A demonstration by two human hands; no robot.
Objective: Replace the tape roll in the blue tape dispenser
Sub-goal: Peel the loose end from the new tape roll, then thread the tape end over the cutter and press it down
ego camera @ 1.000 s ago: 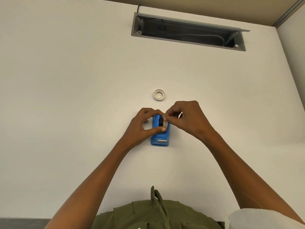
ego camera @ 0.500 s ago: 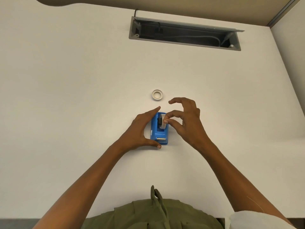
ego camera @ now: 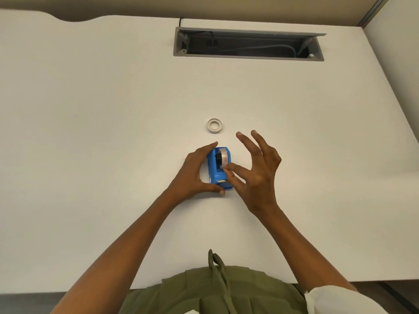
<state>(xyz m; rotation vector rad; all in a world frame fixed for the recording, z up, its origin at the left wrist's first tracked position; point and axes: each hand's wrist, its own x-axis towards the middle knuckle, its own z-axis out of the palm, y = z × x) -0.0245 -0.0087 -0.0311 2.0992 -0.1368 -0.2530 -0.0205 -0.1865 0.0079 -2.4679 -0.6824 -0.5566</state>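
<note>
The blue tape dispenser [ego camera: 214, 168] stands on the white desk [ego camera: 90, 132] in the middle of the view. A clear tape roll [ego camera: 223, 157] on a black hub sits in its cradle. My left hand [ego camera: 195, 172] grips the dispenser from its left side, thumb at the near end and fingers at the far end. My right hand [ego camera: 256, 168] is on the right; its thumb and forefinger pinch the tape's loose end just above the metal cutter, with the other fingers spread. A small white empty core ring [ego camera: 214, 125] lies flat on the desk beyond the dispenser.
A grey open cable tray [ego camera: 247, 45] with cords inside is recessed in the desk at the far side. A white partition [ego camera: 399, 64] rises on the right. The desk's near edge runs along my olive-green clothing [ego camera: 213, 288].
My right hand moved from the top of the roll toward the cutter end, pinching the tape end. My left hand shifted from pinching at the roll to bracing the dispenser's side.
</note>
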